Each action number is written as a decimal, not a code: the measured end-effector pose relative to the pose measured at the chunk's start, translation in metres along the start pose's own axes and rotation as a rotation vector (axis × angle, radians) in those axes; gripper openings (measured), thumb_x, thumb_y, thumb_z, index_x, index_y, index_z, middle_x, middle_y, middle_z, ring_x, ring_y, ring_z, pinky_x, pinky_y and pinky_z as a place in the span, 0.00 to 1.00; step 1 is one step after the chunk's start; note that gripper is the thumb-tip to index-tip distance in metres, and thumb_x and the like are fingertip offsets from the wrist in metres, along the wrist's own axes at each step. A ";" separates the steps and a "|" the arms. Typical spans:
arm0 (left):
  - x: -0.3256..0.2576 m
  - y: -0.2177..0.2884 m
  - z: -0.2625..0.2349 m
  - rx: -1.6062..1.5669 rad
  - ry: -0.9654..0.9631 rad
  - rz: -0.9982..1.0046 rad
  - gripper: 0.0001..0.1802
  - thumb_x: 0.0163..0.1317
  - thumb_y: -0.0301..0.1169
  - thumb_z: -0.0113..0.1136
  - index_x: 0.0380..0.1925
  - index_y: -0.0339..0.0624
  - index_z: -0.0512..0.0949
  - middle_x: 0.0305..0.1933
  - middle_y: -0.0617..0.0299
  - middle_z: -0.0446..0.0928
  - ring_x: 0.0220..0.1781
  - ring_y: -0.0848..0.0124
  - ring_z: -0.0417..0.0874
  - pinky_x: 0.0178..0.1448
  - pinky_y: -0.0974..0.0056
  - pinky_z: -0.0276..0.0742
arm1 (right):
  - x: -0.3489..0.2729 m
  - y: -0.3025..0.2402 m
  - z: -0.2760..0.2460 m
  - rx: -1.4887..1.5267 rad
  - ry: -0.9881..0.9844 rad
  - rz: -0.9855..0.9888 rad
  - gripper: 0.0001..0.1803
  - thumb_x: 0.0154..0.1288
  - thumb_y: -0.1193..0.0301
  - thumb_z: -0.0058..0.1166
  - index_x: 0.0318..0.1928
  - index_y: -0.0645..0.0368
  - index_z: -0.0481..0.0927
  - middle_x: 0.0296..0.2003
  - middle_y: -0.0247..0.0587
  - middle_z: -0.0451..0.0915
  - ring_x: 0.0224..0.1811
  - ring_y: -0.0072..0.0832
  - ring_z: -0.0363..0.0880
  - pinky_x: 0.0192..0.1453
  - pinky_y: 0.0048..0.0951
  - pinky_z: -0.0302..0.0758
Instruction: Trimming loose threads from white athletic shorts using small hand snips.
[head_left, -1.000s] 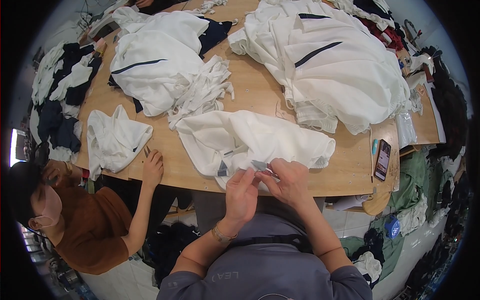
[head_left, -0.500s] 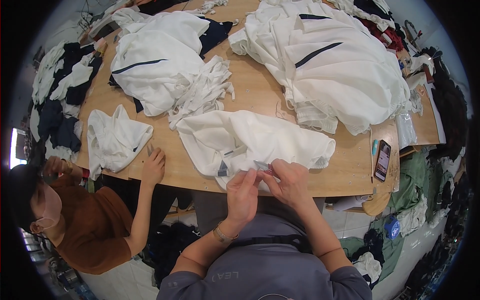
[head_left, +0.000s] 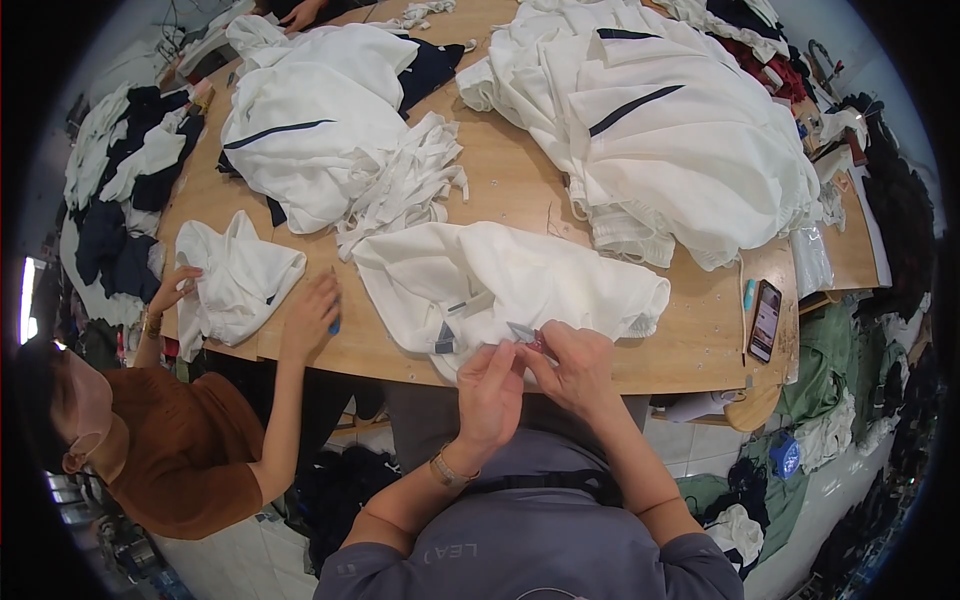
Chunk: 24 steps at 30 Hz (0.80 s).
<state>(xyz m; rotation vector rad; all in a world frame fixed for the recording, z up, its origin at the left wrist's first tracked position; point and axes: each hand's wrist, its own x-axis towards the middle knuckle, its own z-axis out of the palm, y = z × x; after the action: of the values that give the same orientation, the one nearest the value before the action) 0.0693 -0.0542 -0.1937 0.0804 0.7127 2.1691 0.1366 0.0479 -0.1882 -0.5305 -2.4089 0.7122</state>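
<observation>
A white garment [head_left: 510,265] with dark trim pieces lies crumpled at the table's near edge in front of me. Over its near edge, my right hand [head_left: 580,370] is closed around small thread snips [head_left: 522,332], whose pointed metal blades stick out beyond a reddish handle. My left hand [head_left: 490,395] meets it fingertip to fingertip, pinching. Whatever lies in that pinch is too small to make out, and my fingers partly hide the snips' handle.
At left, a co-worker's hands [head_left: 312,315] are at a smaller white garment [head_left: 235,285]. Large white garment piles [head_left: 690,150] and white strips [head_left: 415,170] cover the far side of the wooden table [head_left: 500,195]. A phone [head_left: 765,320] lies near the right edge.
My hands stay nearly in place, with only a slight shift of the fingers. The co-worker's one hand has reached onto the smaller white garment. Another person's hand appears at the far left of the table.
</observation>
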 end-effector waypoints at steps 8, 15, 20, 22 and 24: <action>0.010 0.005 -0.004 -0.212 0.101 -0.266 0.15 0.66 0.37 0.46 0.46 0.40 0.71 0.52 0.55 0.72 0.53 0.70 0.71 0.58 0.64 0.67 | -0.001 -0.002 -0.003 0.101 -0.011 0.114 0.17 0.53 0.64 0.59 0.20 0.60 0.67 0.12 0.41 0.66 0.13 0.37 0.67 0.18 0.31 0.62; 0.011 -0.004 -0.004 -0.020 0.032 -0.059 0.11 0.66 0.33 0.46 0.42 0.40 0.73 0.45 0.58 0.75 0.46 0.73 0.75 0.54 0.66 0.70 | -0.004 -0.004 -0.003 0.096 0.003 0.130 0.18 0.55 0.59 0.57 0.20 0.58 0.67 0.13 0.38 0.67 0.11 0.33 0.68 0.16 0.30 0.62; 0.010 -0.012 -0.010 0.014 0.022 0.061 0.07 0.63 0.27 0.49 0.36 0.37 0.77 0.39 0.61 0.77 0.41 0.74 0.76 0.48 0.70 0.72 | -0.006 -0.005 -0.002 0.092 -0.001 0.137 0.17 0.55 0.60 0.57 0.21 0.58 0.69 0.13 0.39 0.68 0.12 0.33 0.69 0.16 0.29 0.63; 0.010 -0.013 -0.011 0.030 0.030 0.068 0.07 0.63 0.26 0.50 0.36 0.37 0.77 0.39 0.61 0.77 0.41 0.74 0.76 0.48 0.70 0.72 | -0.006 -0.005 -0.001 0.101 -0.005 0.143 0.17 0.55 0.60 0.57 0.22 0.58 0.69 0.13 0.39 0.69 0.12 0.33 0.69 0.16 0.29 0.62; 0.010 -0.014 -0.011 0.046 0.038 0.076 0.07 0.63 0.26 0.50 0.36 0.36 0.77 0.39 0.61 0.77 0.41 0.75 0.76 0.48 0.70 0.72 | -0.006 -0.005 -0.002 0.101 -0.003 0.142 0.17 0.55 0.60 0.57 0.22 0.58 0.69 0.13 0.39 0.68 0.12 0.33 0.69 0.16 0.29 0.62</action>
<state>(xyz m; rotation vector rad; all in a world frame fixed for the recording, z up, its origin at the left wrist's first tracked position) 0.0693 -0.0454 -0.2115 0.0926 0.7930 2.2319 0.1410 0.0415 -0.1863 -0.6638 -2.3405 0.8899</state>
